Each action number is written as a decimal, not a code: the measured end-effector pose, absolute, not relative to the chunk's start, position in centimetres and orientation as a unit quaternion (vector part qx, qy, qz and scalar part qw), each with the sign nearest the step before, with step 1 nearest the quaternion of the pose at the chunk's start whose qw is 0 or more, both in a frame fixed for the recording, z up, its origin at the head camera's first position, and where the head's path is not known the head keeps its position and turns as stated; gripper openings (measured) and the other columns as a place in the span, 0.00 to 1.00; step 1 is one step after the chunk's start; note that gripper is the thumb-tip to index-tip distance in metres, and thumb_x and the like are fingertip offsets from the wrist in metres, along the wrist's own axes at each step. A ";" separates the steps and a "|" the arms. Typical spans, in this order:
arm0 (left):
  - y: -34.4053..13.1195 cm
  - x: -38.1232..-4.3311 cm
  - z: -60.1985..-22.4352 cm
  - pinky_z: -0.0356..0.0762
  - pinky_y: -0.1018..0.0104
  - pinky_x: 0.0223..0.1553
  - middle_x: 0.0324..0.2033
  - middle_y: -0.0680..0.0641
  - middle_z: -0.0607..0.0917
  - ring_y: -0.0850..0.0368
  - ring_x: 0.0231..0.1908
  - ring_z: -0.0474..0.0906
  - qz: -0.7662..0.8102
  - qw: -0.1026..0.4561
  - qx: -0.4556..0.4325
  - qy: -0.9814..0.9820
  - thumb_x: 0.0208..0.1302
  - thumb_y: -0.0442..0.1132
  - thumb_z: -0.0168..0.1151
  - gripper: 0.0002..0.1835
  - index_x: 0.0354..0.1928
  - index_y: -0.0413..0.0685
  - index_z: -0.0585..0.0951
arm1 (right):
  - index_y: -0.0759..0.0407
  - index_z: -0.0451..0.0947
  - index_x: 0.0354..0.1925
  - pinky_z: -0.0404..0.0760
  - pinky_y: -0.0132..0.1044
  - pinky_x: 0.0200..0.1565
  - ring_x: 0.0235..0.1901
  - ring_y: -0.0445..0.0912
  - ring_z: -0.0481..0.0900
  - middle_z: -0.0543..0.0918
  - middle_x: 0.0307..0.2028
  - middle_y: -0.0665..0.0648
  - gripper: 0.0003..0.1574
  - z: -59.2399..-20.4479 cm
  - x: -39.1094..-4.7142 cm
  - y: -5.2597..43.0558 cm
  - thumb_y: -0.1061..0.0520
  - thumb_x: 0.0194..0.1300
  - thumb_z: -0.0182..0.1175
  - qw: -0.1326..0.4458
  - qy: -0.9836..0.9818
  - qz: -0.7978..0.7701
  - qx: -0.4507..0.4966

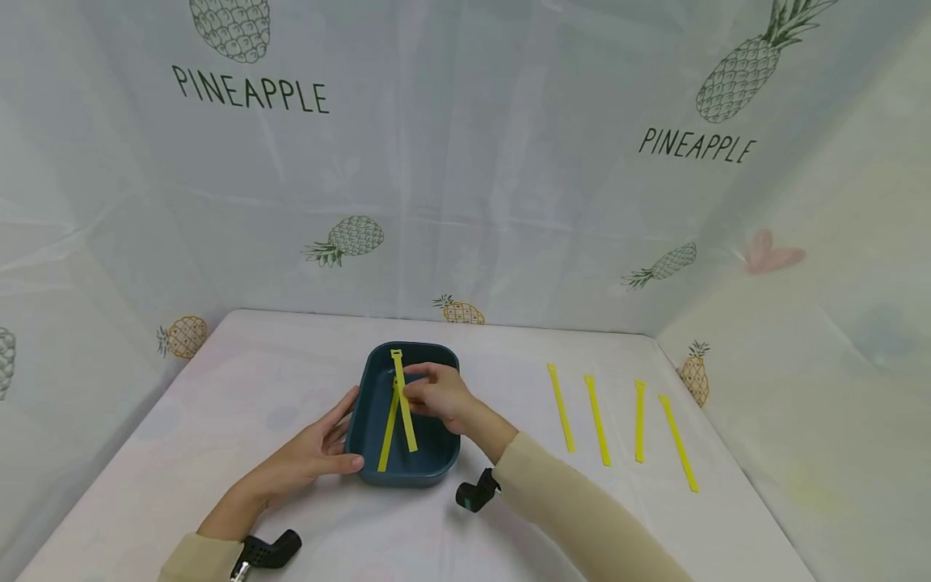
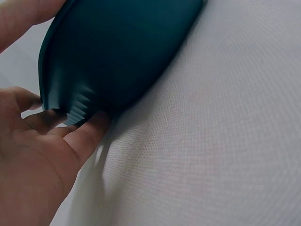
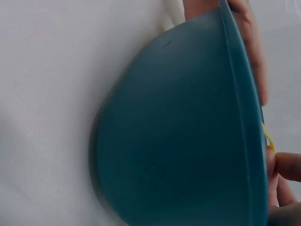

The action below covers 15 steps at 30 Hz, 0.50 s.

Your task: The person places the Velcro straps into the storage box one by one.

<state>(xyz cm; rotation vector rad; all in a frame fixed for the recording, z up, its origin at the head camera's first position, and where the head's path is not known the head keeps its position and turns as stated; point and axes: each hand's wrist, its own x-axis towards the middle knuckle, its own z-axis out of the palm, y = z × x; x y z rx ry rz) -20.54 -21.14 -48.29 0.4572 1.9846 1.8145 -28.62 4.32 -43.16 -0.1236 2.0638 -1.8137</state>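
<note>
A dark blue rectangular container (image 1: pixel 436 453) with rounded corners stands on the table. My left hand (image 1: pixel 309 454) holds its left side, thumb at the near-left corner and fingers against the outer wall; in the left wrist view the fingers (image 2: pixel 89 136) bend in under the rim. Over the container's inside, my right hand (image 1: pixel 442 398) pinches a yellow strap-like cable tie (image 1: pixel 410 435) with a slotted head. Another yellow cable tie (image 1: pixel 388 432) lies inside, partly crossed by the held one. In the right wrist view, the container wall hides most of the right hand's work.
Several yellow cable ties (image 1: pixel 598 420) lie spaced apart in a row on the right of the table (image 1: pixel 509 347). A pineapple-printed sheet (image 1: pixel 509 162) hangs behind and at both sides. Black wrist cameras (image 1: pixel 476 491) sit at both wrists.
</note>
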 end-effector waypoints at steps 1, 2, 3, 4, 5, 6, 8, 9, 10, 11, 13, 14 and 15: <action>-21.2 -20.6 -48.3 0.78 0.68 0.65 0.85 0.38 0.41 0.30 0.78 0.60 0.652 0.206 0.165 0.711 0.73 0.38 0.70 0.58 0.87 0.66 0.36 | 0.59 0.79 0.67 0.90 0.36 0.45 0.36 0.45 0.84 0.85 0.42 0.58 0.25 -43.2 -28.6 4.3 0.64 0.73 0.65 0.195 0.736 -0.647 -0.044; -21.2 -20.6 -48.3 0.78 0.68 0.65 0.85 0.38 0.41 0.30 0.78 0.60 0.653 0.207 0.166 0.710 0.73 0.37 0.70 0.58 0.87 0.67 0.36 | 0.59 0.79 0.66 0.90 0.36 0.45 0.36 0.45 0.84 0.86 0.42 0.58 0.25 -43.2 -28.7 4.2 0.64 0.73 0.65 0.196 0.734 -0.648 -0.044; -21.2 -20.6 -48.4 0.78 0.69 0.64 0.85 0.38 0.41 0.30 0.78 0.60 0.654 0.207 0.167 0.709 0.73 0.37 0.70 0.58 0.87 0.67 0.36 | 0.59 0.79 0.66 0.90 0.36 0.45 0.36 0.45 0.84 0.86 0.42 0.58 0.24 -43.4 -28.7 4.2 0.63 0.73 0.65 0.198 0.733 -0.650 -0.043; -21.2 -20.6 -48.4 0.78 0.69 0.64 0.85 0.38 0.41 0.30 0.78 0.60 0.654 0.207 0.167 0.708 0.73 0.37 0.70 0.58 0.87 0.67 0.36 | 0.58 0.80 0.66 0.90 0.36 0.45 0.36 0.45 0.84 0.86 0.42 0.58 0.24 -43.4 -28.7 4.1 0.63 0.74 0.66 0.200 0.732 -0.650 -0.042; -21.3 -20.7 -48.4 0.77 0.69 0.64 0.85 0.38 0.41 0.30 0.78 0.59 0.655 0.207 0.168 0.707 0.73 0.37 0.70 0.58 0.87 0.67 0.36 | 0.58 0.80 0.66 0.90 0.36 0.45 0.36 0.45 0.84 0.86 0.41 0.58 0.24 -43.6 -28.8 4.1 0.63 0.74 0.66 0.201 0.731 -0.651 -0.041; -21.3 -20.7 -48.4 0.77 0.70 0.64 0.85 0.38 0.41 0.30 0.78 0.59 0.656 0.207 0.169 0.706 0.73 0.37 0.70 0.58 0.87 0.67 0.36 | 0.58 0.80 0.65 0.90 0.36 0.45 0.36 0.45 0.84 0.86 0.41 0.58 0.24 -43.7 -28.8 4.0 0.63 0.74 0.66 0.204 0.730 -0.651 -0.040; -21.3 -20.7 -48.5 0.77 0.70 0.64 0.85 0.38 0.42 0.30 0.78 0.59 0.656 0.207 0.170 0.706 0.73 0.36 0.70 0.59 0.87 0.67 0.36 | 0.57 0.80 0.65 0.90 0.35 0.45 0.35 0.45 0.84 0.86 0.41 0.58 0.24 -43.9 -28.8 3.9 0.63 0.73 0.66 0.207 0.729 -0.651 -0.038; -21.3 -20.7 -48.5 0.77 0.70 0.64 0.85 0.38 0.42 0.30 0.78 0.59 0.656 0.206 0.170 0.706 0.73 0.36 0.70 0.59 0.87 0.67 0.36 | 0.58 0.80 0.65 0.90 0.35 0.44 0.35 0.44 0.84 0.86 0.41 0.58 0.24 -44.0 -28.8 3.8 0.63 0.74 0.66 0.208 0.730 -0.651 -0.037; -21.3 -20.7 -48.5 0.77 0.70 0.64 0.85 0.38 0.42 0.30 0.78 0.59 0.655 0.206 0.170 0.706 0.73 0.37 0.70 0.59 0.87 0.67 0.36 | 0.58 0.80 0.65 0.90 0.35 0.44 0.35 0.44 0.84 0.86 0.41 0.58 0.24 -44.0 -28.7 3.8 0.63 0.74 0.66 0.208 0.731 -0.649 -0.037; -21.3 -20.7 -48.5 0.77 0.70 0.64 0.85 0.38 0.42 0.30 0.78 0.59 0.655 0.206 0.169 0.707 0.72 0.37 0.70 0.59 0.87 0.67 0.36 | 0.58 0.80 0.66 0.90 0.35 0.44 0.35 0.44 0.84 0.86 0.41 0.58 0.24 -44.0 -28.7 3.8 0.63 0.74 0.66 0.207 0.732 -0.648 -0.037; -21.3 -20.7 -48.5 0.77 0.69 0.64 0.85 0.38 0.42 0.30 0.78 0.59 0.653 0.207 0.168 0.709 0.72 0.37 0.70 0.59 0.87 0.67 0.37 | 0.58 0.80 0.66 0.90 0.35 0.44 0.35 0.44 0.84 0.86 0.41 0.58 0.24 -44.0 -28.7 3.7 0.63 0.74 0.66 0.209 0.732 -0.648 -0.037; -21.3 -20.7 -48.4 0.77 0.68 0.65 0.85 0.38 0.42 0.30 0.78 0.59 0.651 0.206 0.166 0.711 0.72 0.38 0.71 0.59 0.87 0.67 0.37 | 0.58 0.80 0.65 0.90 0.35 0.44 0.35 0.44 0.84 0.85 0.41 0.59 0.24 -44.1 -28.7 3.7 0.63 0.74 0.66 0.209 0.732 -0.648 -0.037; -21.3 -20.7 -48.4 0.78 0.67 0.65 0.85 0.38 0.42 0.29 0.78 0.59 0.649 0.205 0.165 0.714 0.72 0.38 0.71 0.59 0.87 0.67 0.37 | 0.58 0.80 0.65 0.90 0.35 0.44 0.35 0.44 0.84 0.85 0.41 0.59 0.24 -44.1 -28.7 3.7 0.63 0.74 0.65 0.208 0.732 -0.647 -0.037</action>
